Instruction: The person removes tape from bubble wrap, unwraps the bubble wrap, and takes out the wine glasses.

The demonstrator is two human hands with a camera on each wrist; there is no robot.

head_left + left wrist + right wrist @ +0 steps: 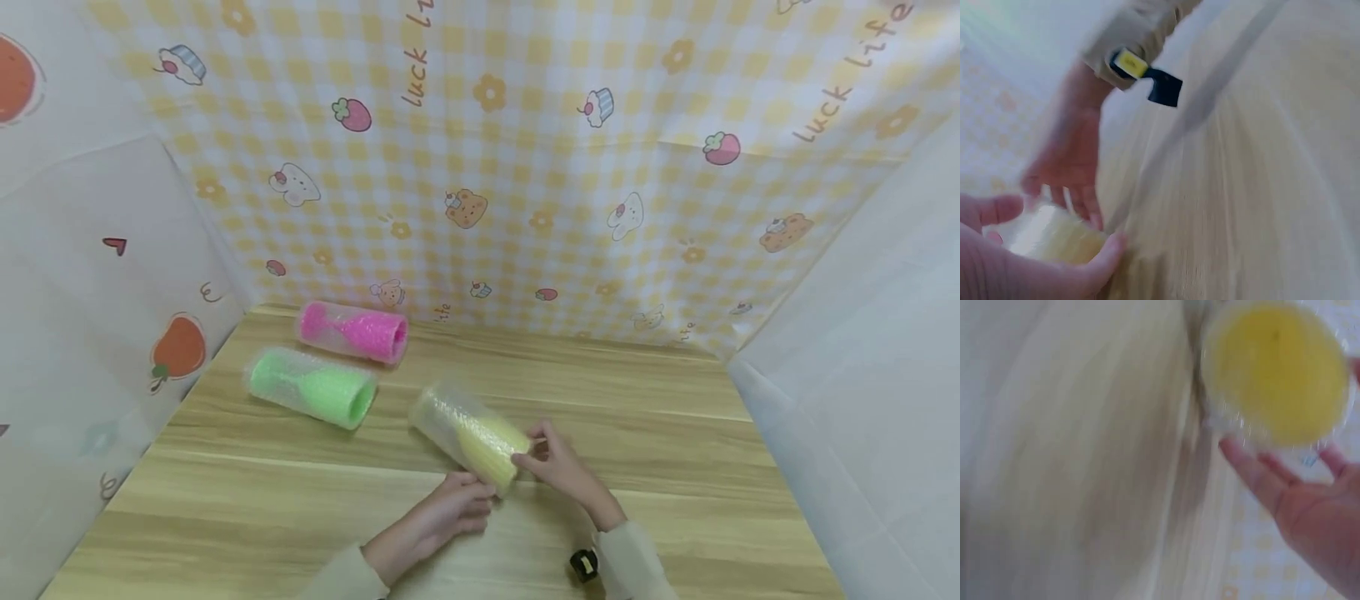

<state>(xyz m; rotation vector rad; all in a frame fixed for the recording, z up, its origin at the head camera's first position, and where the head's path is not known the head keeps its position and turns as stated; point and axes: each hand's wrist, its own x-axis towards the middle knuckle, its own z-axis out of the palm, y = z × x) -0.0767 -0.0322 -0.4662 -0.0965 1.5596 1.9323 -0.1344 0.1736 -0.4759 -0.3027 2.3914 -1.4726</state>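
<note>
A yellow cup-like piece rolled in clear bubble wrap [480,442] lies at a slant over the middle of the wooden table. My right hand [562,471] pinches its near right end between thumb and fingers. At the lower edge of that end is my left hand [446,517], and in the left wrist view the yellow roll [1063,240] sits between its thumb and fingers. The round yellow end [1279,375] fills the upper right of the right wrist view, with my right fingers [1254,469] at its rim.
To the left lie a green bubble-wrapped roll [311,387] and, behind it, a pink one [352,333]. A checked cloth [540,183] hangs along the table's back edge, with white sheets [67,267] at the sides. A small black device [583,565] is at the right cuff.
</note>
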